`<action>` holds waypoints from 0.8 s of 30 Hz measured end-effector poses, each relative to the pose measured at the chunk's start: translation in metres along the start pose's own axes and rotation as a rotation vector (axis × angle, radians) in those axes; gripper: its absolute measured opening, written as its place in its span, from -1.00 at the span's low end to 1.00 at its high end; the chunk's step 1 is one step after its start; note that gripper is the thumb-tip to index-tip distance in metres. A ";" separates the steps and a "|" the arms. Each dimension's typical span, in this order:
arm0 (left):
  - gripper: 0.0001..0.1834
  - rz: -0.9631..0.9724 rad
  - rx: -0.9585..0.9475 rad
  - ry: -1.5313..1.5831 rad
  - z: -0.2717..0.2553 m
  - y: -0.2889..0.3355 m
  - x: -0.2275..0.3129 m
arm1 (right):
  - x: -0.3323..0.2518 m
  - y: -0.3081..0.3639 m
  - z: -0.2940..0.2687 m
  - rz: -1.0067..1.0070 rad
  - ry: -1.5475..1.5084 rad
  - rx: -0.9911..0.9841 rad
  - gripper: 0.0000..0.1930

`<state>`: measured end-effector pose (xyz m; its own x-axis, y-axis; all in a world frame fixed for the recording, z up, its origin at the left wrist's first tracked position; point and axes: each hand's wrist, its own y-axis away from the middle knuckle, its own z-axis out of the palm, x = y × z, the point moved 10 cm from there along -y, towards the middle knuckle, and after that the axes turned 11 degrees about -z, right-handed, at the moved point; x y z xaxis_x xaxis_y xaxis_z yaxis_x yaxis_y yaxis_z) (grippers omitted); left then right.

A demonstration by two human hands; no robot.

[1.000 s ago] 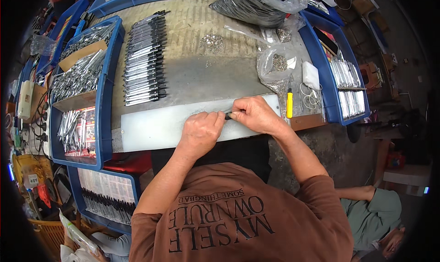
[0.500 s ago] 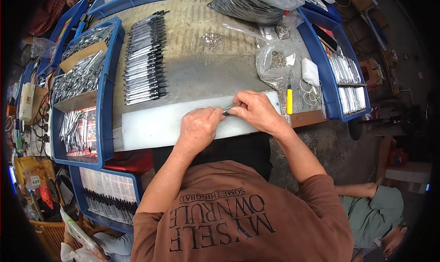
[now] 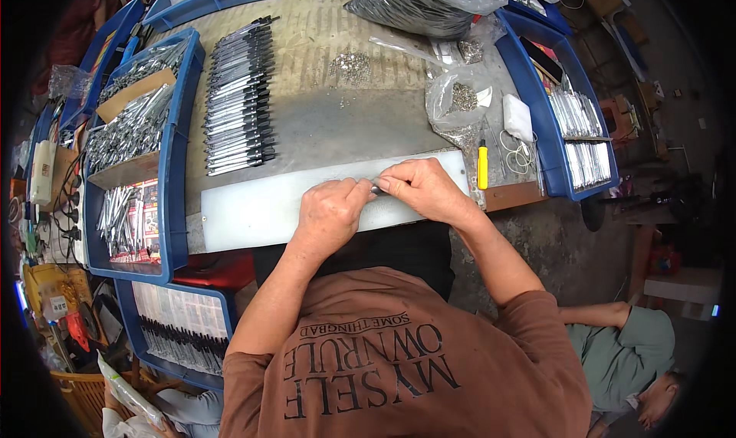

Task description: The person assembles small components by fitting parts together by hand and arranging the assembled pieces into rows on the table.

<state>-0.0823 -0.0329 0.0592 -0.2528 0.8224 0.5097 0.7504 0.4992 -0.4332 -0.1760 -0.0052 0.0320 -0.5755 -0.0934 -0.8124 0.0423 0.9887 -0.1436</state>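
Note:
Over a long white board (image 3: 253, 209) at the table's front edge, my two hands meet fingertip to fingertip. My left hand (image 3: 331, 208) is closed in a pinch. My right hand (image 3: 425, 189) pinches from the other side, thumb and forefinger together. Between them shows a small dark piece (image 3: 376, 190), mostly covered by the fingers; its kind cannot be made out. Beyond the board on the left lies a neat column of slim silver rods with black ends (image 3: 239, 101).
Left stands a blue tray (image 3: 178, 170) of silver rods; below it, another blue tray (image 3: 218, 377) holds black-tipped ones. To the right are a yellow-handled screwdriver (image 3: 482, 167), a bag of small metal parts (image 3: 462, 97) and a blue tray (image 3: 571, 179). Other people sit nearby.
Both hands stay pinched together over the board. The right hand's fingers have shifted slightly around the dark piece, and the whole view has moved a little.

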 end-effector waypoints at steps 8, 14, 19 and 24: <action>-0.85 0.038 0.012 -0.111 -0.010 -0.001 0.013 | 0.006 0.006 0.001 0.026 -0.321 0.145 -0.78; -0.85 0.024 0.041 -0.064 -0.017 -0.004 0.018 | 0.004 0.015 -0.006 0.089 -0.180 0.197 -0.80; -0.86 0.030 0.006 -0.012 -0.017 -0.004 0.019 | -0.002 0.017 -0.011 0.072 -0.290 0.241 -0.83; -0.87 0.038 0.031 -0.105 -0.023 -0.005 0.027 | -0.002 0.018 -0.010 0.009 -0.311 0.277 -0.83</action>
<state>-0.0785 -0.0191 0.0925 -0.2879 0.8642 0.4127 0.7419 0.4737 -0.4745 -0.1824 0.0143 0.0371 -0.3015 -0.1578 -0.9403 0.2890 0.9247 -0.2478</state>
